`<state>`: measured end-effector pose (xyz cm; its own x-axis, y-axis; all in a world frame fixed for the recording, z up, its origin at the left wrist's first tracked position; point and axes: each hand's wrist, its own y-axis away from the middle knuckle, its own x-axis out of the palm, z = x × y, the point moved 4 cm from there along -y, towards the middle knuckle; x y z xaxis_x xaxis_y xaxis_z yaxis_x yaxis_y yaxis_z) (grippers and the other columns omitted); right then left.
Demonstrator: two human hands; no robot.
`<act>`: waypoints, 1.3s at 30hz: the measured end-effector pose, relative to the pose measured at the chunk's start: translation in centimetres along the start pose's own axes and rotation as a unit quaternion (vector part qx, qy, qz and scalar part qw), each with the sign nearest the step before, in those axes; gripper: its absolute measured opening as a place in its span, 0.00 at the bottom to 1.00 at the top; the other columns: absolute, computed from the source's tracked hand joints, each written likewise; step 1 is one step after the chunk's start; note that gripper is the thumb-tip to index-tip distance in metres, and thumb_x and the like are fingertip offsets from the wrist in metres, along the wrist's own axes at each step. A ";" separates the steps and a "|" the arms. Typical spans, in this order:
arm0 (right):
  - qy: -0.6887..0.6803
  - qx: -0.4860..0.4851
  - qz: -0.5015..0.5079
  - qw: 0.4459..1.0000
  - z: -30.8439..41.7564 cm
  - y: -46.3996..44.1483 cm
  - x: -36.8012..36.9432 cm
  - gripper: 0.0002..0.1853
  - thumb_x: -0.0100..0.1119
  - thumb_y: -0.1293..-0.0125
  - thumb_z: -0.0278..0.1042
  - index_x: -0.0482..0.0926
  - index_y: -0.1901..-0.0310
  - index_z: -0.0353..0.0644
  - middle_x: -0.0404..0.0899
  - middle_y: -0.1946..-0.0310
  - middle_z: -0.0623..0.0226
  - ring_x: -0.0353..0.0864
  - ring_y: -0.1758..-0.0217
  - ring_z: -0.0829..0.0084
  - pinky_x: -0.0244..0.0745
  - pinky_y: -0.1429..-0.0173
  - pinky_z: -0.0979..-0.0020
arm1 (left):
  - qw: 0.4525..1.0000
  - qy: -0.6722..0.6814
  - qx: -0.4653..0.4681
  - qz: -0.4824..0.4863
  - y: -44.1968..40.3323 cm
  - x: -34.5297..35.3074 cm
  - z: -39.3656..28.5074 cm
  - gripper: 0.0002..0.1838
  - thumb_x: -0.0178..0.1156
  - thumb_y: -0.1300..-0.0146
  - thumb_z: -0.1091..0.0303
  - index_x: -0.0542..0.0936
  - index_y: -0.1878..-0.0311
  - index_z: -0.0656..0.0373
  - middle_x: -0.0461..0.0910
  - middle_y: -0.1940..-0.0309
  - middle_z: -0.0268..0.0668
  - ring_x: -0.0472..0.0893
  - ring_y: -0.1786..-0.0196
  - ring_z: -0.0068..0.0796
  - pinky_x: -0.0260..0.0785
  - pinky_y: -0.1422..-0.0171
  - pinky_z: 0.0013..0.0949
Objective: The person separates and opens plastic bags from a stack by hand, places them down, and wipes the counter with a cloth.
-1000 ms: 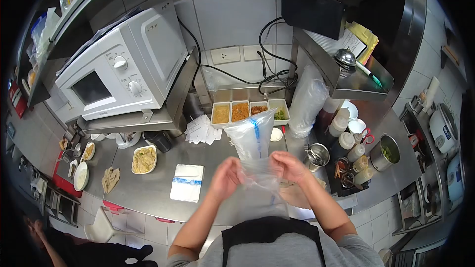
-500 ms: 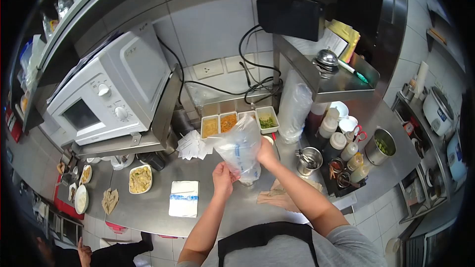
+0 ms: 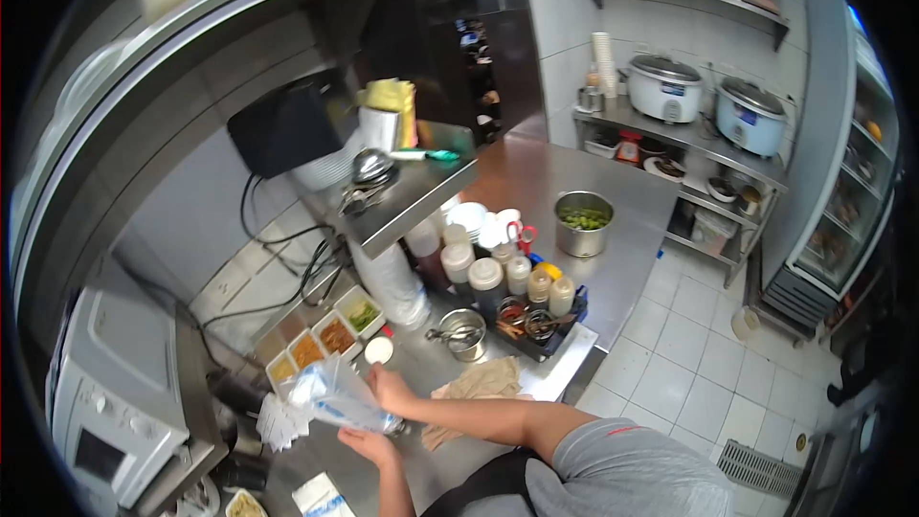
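A clear plastic bag (image 3: 337, 404) with blue print is held between my two hands over the steel counter. My right hand (image 3: 388, 393) is closed on its right side. At the lower edge of the bag, my left hand (image 3: 369, 444) has its fingers closed on the plastic, partly hidden. Just behind the bag stand small white tubs of food, among them one of orange shreds (image 3: 306, 350) and one of chopped greens (image 3: 363, 315). A small white round cup (image 3: 379, 350) sits close to my right hand. White paper slips (image 3: 282, 423) lie left of the bag.
A steel cup with utensils (image 3: 463, 335), a tan cloth (image 3: 479, 385) and a caddy of sauce bottles (image 3: 536, 299) stand to the right. A pot of green vegetables (image 3: 583, 222) is farther back. The steel shelf (image 3: 412, 196) overhangs the counter; a microwave (image 3: 115, 393) is at left.
The view has swung to the right, bringing the rice cookers and fridge into fuller sight. The bag has tipped from upright to lying more sideways between my hands.
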<state>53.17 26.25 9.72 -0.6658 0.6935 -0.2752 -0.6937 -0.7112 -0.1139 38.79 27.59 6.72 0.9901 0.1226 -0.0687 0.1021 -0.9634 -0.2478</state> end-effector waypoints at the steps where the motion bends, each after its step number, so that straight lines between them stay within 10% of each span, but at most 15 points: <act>1: 0.013 0.011 0.001 1.000 0.2 0.1 -0.4 0.09 0.47 0.38 0.34 0.68 0.63 0.36 0.76 0.74 0.43 0.76 0.66 0.44 0.68 0.63 0.49 | 1.000 -0.002 0.012 0.013 -0.2 0.4 -0.4 0.16 0.36 0.29 0.62 0.64 0.55 0.68 0.68 0.60 0.48 0.69 0.58 0.38 0.62 0.48 0.37; 6: 0.117 0.026 0.058 0.991 -2.7 0.1 -1.3 0.12 0.46 0.37 0.39 0.67 0.60 0.38 0.76 0.69 0.46 0.76 0.63 0.44 0.69 0.61 0.48 | 0.988 -0.070 0.102 0.092 -3.8 -0.4 3.9 0.17 0.43 0.31 0.60 0.63 0.55 0.69 0.67 0.57 0.48 0.69 0.55 0.40 0.63 0.47 0.38; 10: 0.197 -0.034 0.094 0.975 -1.3 5.6 -7.9 0.14 0.46 0.36 0.41 0.68 0.56 0.39 0.73 0.57 0.50 0.75 0.53 0.50 0.67 0.50 0.50 | 0.989 0.137 -0.011 0.059 -5.4 -3.2 -2.1 0.25 0.46 0.33 0.55 0.57 0.43 0.65 0.64 0.45 0.50 0.68 0.44 0.40 0.59 0.40 0.39; 14: 0.332 -0.125 0.052 0.934 -6.3 8.8 -9.8 0.11 0.50 0.39 0.41 0.70 0.60 0.43 0.70 0.60 0.61 0.71 0.51 0.63 0.63 0.51 0.58 | 0.942 0.133 0.260 0.164 -5.4 0.2 -5.4 0.42 0.55 0.40 0.47 0.49 0.35 0.66 0.58 0.39 0.53 0.62 0.37 0.44 0.52 0.34 0.44; 19: 0.311 -0.269 0.049 0.910 -7.4 10.1 -10.6 0.08 0.52 0.42 0.38 0.71 0.66 0.43 0.67 0.64 0.65 0.68 0.54 0.67 0.60 0.53 0.63 | 0.952 0.019 0.213 0.217 -1.4 3.9 -4.8 0.41 0.67 0.52 0.70 0.55 0.38 0.71 0.66 0.45 0.52 0.70 0.45 0.44 0.62 0.40 0.40; 26: 0.299 -0.301 0.050 0.904 -7.3 9.3 -11.1 0.06 0.53 0.44 0.36 0.72 0.68 0.45 0.68 0.65 0.67 0.69 0.58 0.68 0.60 0.56 0.64 | 0.960 0.105 0.125 0.229 -1.9 8.2 -2.7 0.34 0.65 0.52 0.76 0.60 0.42 0.71 0.67 0.46 0.50 0.70 0.46 0.40 0.63 0.40 0.40; 33: 0.320 -0.318 0.074 0.889 -7.6 8.4 -10.6 0.08 0.56 0.48 0.37 0.76 0.67 0.46 0.72 0.66 0.67 0.72 0.58 0.67 0.62 0.56 0.63 | 0.970 0.032 0.106 0.215 3.0 5.6 -1.7 0.47 0.60 0.47 0.69 0.39 0.33 0.71 0.43 0.32 0.56 0.46 0.29 0.47 0.35 0.27 0.41; 39: 0.279 -0.337 0.122 0.891 -5.4 8.6 -11.0 0.10 0.59 0.49 0.40 0.80 0.67 0.47 0.73 0.65 0.68 0.71 0.56 0.66 0.61 0.53 0.60 | 0.866 -0.246 0.252 0.356 10.3 1.2 0.4 0.13 0.64 0.49 0.59 0.80 0.60 0.51 0.71 0.49 0.36 0.65 0.40 0.37 0.50 0.38 0.50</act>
<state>56.01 11.85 6.61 -0.4040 0.4764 -0.7809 -0.0994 -0.8715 -0.4803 40.96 17.93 3.69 0.6113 -0.2524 -0.7501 -0.6946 -0.6254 -0.3556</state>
